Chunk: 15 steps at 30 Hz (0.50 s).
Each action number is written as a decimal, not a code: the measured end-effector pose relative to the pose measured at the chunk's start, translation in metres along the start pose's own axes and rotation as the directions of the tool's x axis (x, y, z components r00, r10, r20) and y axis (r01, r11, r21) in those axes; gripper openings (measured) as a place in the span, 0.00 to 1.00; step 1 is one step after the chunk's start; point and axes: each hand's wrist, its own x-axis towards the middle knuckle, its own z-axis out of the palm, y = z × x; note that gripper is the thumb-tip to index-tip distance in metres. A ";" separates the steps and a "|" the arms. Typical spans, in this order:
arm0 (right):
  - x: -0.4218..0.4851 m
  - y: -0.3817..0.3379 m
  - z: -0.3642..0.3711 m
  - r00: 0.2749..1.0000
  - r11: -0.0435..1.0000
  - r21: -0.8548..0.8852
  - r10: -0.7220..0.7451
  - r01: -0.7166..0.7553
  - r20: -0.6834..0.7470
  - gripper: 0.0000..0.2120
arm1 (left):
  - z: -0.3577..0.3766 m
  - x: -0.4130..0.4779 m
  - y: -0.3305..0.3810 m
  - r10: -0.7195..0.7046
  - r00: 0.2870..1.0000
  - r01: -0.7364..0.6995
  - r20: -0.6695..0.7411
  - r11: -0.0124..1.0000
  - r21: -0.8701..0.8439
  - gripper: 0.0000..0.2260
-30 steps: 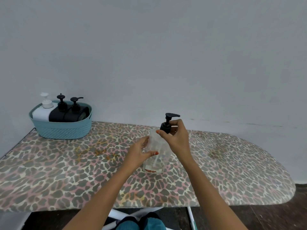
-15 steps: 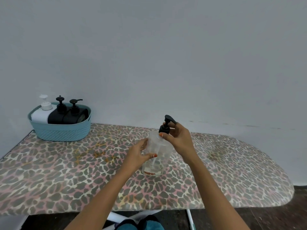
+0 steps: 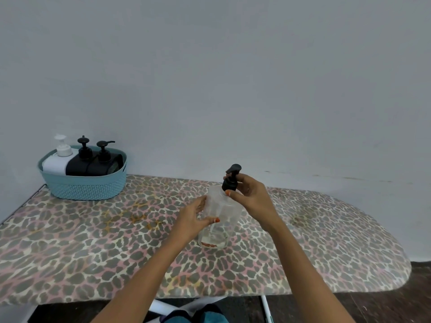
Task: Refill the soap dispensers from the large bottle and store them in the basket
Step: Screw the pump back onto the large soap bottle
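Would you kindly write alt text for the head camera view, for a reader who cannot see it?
Two bare hands work on a clear dispenser standing on a leopard-print board: the left hand holds its body and the right hand grips its black pump. A teal basket at far left holds one white and two black dispensers.

Left hand (image 3: 194,217) and right hand (image 3: 250,194) gripping

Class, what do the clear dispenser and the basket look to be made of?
Clear dispenser: likely frosted, see-through plastic, possibly glass; the patterned cover shows through its base. Basket: probably moulded matt teal plastic, with a woven-look texture.
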 end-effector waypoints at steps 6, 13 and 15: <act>0.008 0.004 0.020 0.980 0.995 -0.097 -0.032 0.012 -0.196 0.17 | 0.000 -0.001 0.000 -0.007 1.000 0.007 -0.002 1.000 -0.001 0.33; 0.003 0.003 0.005 0.998 1.000 -0.013 0.017 -0.016 0.057 0.20 | 0.000 -0.001 0.001 0.006 1.000 -0.006 -0.002 1.000 -0.006 0.33; 0.001 0.001 -0.004 0.991 0.998 0.068 0.004 -0.013 0.136 0.18 | 0.000 -0.001 0.000 0.009 1.000 -0.009 -0.002 1.000 -0.006 0.33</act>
